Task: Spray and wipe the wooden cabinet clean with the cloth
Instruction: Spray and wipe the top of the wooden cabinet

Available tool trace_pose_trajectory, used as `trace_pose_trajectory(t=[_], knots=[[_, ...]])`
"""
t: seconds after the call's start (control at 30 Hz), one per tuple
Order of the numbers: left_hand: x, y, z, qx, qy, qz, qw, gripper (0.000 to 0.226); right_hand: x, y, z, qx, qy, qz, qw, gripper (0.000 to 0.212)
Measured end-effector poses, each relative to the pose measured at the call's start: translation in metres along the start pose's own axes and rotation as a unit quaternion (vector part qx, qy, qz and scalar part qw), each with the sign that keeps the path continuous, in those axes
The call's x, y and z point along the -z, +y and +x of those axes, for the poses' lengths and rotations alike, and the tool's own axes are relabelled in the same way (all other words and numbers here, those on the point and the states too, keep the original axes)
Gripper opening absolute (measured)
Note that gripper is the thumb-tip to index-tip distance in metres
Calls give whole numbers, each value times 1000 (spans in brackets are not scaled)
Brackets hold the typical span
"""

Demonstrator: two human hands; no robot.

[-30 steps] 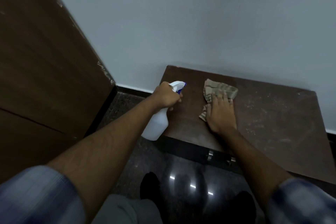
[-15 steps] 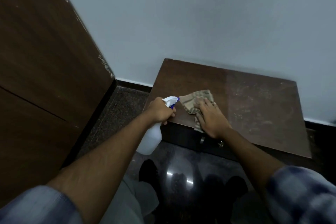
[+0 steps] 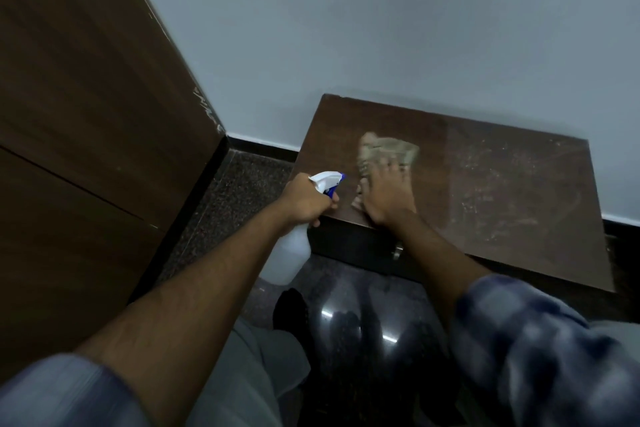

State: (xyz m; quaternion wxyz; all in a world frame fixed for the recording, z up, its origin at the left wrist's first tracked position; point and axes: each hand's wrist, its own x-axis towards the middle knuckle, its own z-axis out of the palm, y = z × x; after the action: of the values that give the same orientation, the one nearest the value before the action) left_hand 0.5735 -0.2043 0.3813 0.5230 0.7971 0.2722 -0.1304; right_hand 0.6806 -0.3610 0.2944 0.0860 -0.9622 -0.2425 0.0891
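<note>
Wooden cabinet (image 3: 502, 204) stands against the grey wall, its right half dusty. The right hand (image 3: 386, 198) presses flat, fingers spread, on the tan cloth (image 3: 388, 149) atop it. The left hand (image 3: 304, 203) grips the spray bottle (image 3: 294, 250) beside the cabinet's left front corner.

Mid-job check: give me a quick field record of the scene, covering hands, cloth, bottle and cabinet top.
left hand: gripping the spray bottle by its neck, held off the cabinet's left front corner
right hand: flat on the cloth, pressing it to the top
cloth: beige, crumpled, blurred
cabinet top: left part looks darker and clean; right part shows pale dusty specks
nozzle: white and blue, pointing toward the cabinet
floor: dark speckled stone
</note>
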Motion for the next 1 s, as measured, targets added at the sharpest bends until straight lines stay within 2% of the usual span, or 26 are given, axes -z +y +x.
trace_pose_trajectory(t=[0.07,0.1,0.13,0.17,0.23,0.27,0.3,0.37,0.4,0.43,0.5,0.53,0.63,0.67,0.77,0.8,0.87,0.9,0.93,1.0], knots=[[0,-1,-1,0,12,7,1000,30,-18,3,-27,182,-22,-39,982,60],[0,-2,-2,0,12,13,1000,28,-17,20,-38,217,-35,-45,975,60],[0,-4,-2,-1,7,14,1000,27,-13,37,-39,196,-27,-43,979,60],[0,-6,-2,-1,2,8,1000,25,-9,47,-33,120,-6,-27,992,59],[-1,-6,-5,7,1,-9,1000,22,1,37,-22,-94,14,6,995,65],[-4,-6,-7,12,6,-20,1000,23,0,17,-20,-113,11,10,993,68],[-6,-6,-9,14,13,-26,999,23,-3,-2,-22,-50,8,7,999,67],[-9,-9,-14,15,25,-24,999,17,-13,-14,-44,142,-23,-2,990,58],[-9,-10,-17,16,25,-23,999,16,-11,-2,-51,188,-39,-12,981,56],[-10,-11,-19,17,20,-24,999,16,-9,16,-52,157,-36,1,987,54],[-12,-12,-21,22,11,-34,999,16,0,40,-51,-20,10,49,999,53],[-14,-10,-21,21,10,-42,999,16,2,44,-55,-64,15,54,996,55],[-27,5,-21,3,1,-50,999,22,-2,48,-83,97,-18,33,995,57],[-31,12,-19,-4,-9,-47,999,23,-1,58,-92,105,-18,28,994,56],[-41,37,-6,-12,-34,-44,998,20,3,94,-109,-84,42,44,995,56],[-44,47,0,-15,-36,-48,998,19,3,98,-114,-67,35,40,996,57],[-52,67,14,-21,-40,-46,998,21,-1,110,-124,82,-7,19,996,56],[-57,75,20,-26,-46,-41,998,23,1,119,-126,127,-11,13,992,54],[-61,83,27,-31,-52,-32,998,23,4,131,-123,119,1,10,993,53],[-67,96,42,-31,-56,-13,998,22,9,151,-110,-15,41,35,998,52]])
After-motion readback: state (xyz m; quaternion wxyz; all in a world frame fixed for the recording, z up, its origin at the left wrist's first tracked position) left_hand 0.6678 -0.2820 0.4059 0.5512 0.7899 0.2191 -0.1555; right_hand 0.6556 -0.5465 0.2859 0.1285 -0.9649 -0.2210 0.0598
